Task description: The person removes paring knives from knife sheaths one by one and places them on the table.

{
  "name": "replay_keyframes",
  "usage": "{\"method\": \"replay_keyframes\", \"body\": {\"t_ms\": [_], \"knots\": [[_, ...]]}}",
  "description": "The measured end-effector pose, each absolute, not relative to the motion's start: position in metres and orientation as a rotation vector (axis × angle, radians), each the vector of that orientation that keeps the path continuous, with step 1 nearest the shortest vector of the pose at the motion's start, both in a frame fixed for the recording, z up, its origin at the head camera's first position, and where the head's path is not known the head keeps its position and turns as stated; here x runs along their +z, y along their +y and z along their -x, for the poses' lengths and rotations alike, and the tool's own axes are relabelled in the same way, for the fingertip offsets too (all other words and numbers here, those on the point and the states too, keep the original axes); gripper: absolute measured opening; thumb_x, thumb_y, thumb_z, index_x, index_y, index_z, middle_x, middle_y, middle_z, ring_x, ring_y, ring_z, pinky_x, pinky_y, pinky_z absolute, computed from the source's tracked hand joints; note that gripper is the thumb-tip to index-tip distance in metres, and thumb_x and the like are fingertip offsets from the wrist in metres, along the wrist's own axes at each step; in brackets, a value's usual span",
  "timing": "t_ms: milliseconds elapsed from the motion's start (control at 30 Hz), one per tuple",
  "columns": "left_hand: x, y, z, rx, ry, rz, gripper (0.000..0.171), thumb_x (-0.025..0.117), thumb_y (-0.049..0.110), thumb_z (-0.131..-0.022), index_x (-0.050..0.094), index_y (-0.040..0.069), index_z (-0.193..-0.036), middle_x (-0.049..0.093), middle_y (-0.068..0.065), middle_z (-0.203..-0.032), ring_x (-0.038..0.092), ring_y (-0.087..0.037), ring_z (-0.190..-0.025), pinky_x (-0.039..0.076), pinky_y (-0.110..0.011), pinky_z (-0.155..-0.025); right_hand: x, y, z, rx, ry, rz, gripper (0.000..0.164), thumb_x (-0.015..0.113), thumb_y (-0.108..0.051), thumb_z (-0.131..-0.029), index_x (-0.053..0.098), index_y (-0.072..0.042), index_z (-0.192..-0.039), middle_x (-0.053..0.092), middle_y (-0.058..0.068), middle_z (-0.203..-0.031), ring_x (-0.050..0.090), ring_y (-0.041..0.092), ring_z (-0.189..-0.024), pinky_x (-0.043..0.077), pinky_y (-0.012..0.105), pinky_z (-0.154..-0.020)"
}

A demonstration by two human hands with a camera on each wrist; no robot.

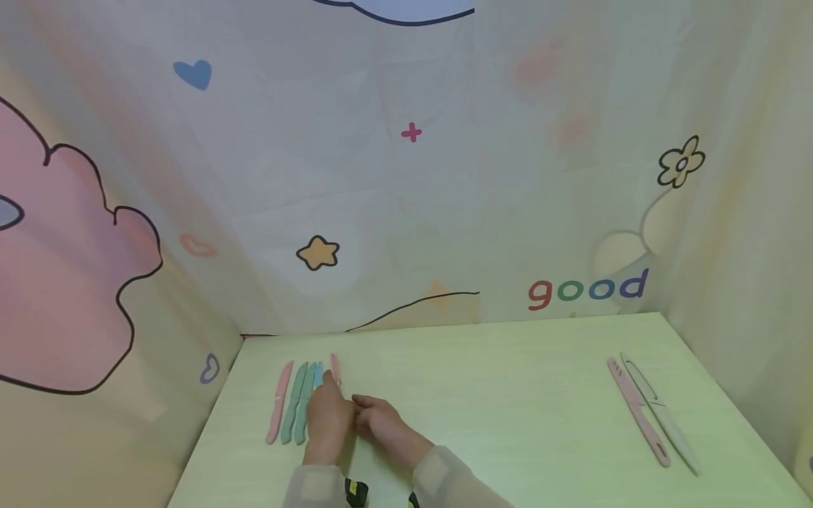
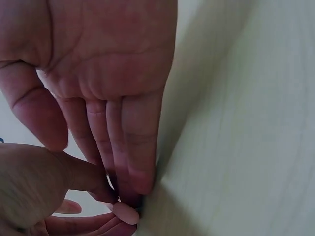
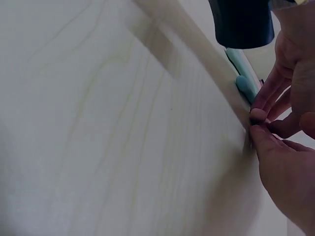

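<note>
My left hand (image 1: 327,420) is low over the row of small knives at the table's left, its fingers straight in the left wrist view. It overlaps a blue knife (image 1: 318,375) and hides the lower part of a pink knife (image 1: 336,370). From the right, my right hand (image 1: 387,430) reaches in, and its fingertips meet the left fingertips close to the tabletop. I cannot tell whether the right fingers pinch anything there. Left of my hands lie another pink knife (image 1: 279,403) and two green knives, the outer green knife (image 1: 294,403) and the inner green knife (image 1: 306,403).
At the table's right lie a pink utensil (image 1: 637,408) with holes in its head and a pale peeler (image 1: 667,422), side by side and slanted. Printed cloth (image 1: 413,212) rises behind the pale wooden table (image 1: 495,409) and along both sides.
</note>
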State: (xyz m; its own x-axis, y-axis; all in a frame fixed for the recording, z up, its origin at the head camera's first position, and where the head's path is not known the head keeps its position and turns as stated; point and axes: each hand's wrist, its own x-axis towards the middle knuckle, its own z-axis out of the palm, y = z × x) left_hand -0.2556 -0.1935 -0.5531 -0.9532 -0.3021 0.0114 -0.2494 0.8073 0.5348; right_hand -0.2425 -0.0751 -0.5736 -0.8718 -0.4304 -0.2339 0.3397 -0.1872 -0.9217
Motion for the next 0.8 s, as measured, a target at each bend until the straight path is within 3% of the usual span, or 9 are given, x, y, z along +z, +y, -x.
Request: {"method": "replay_keyframes", "body": {"t_ms": [167,400,633,800], "knots": [[-0.553,-0.195,0.254,-0.878,-2.871,-0.463,0.072,0.066,0.002,-0.075,0.035,-0.009,-0.14,0.06,-0.035,-0.11,0.059,-0.043,-0.089,0.053,-0.056,-0.074,-0.573,-0.075,0.244,-2.075,1.591,0.126,0.063,0.045,0.009,-0.076,0.042,0.009,-0.139,0.056,0.017,-0.131,0.052,0.016,-0.092,0.045,0.027,-0.075],[-0.553,-0.195,0.251,-0.941,-2.837,-0.469,0.074,0.067,0.007,-0.075,0.034,-0.008,-0.14,0.059,-0.036,-0.113,0.059,-0.044,-0.089,0.054,-0.058,-0.072,-0.573,-0.072,0.246,-2.073,1.575,0.142,0.057,0.045,0.008,-0.08,0.042,0.012,-0.137,0.056,0.023,-0.13,0.057,0.02,-0.102,0.051,0.041,-0.096],[-0.551,-0.196,0.247,-0.963,-2.791,-0.482,0.066,0.068,0.008,-0.077,0.042,-0.013,-0.133,0.059,-0.038,-0.112,0.059,-0.045,-0.09,0.055,-0.059,-0.073,-0.571,-0.073,0.245,-2.081,1.555,0.148,0.057,0.045,0.008,-0.08,0.041,0.012,-0.137,0.054,0.024,-0.132,0.057,0.024,-0.108,0.048,0.045,-0.1],[-0.547,-0.194,0.242,-0.968,-2.764,-0.476,0.065,0.068,0.005,-0.076,0.044,-0.014,-0.132,0.067,-0.027,-0.097,0.061,-0.039,-0.083,0.055,-0.055,-0.07,-0.571,-0.07,0.244,-2.137,1.478,0.116,0.056,0.05,0.007,-0.086,0.036,0.013,-0.139,0.052,0.026,-0.134,0.057,0.026,-0.11,0.048,0.046,-0.1]]}}
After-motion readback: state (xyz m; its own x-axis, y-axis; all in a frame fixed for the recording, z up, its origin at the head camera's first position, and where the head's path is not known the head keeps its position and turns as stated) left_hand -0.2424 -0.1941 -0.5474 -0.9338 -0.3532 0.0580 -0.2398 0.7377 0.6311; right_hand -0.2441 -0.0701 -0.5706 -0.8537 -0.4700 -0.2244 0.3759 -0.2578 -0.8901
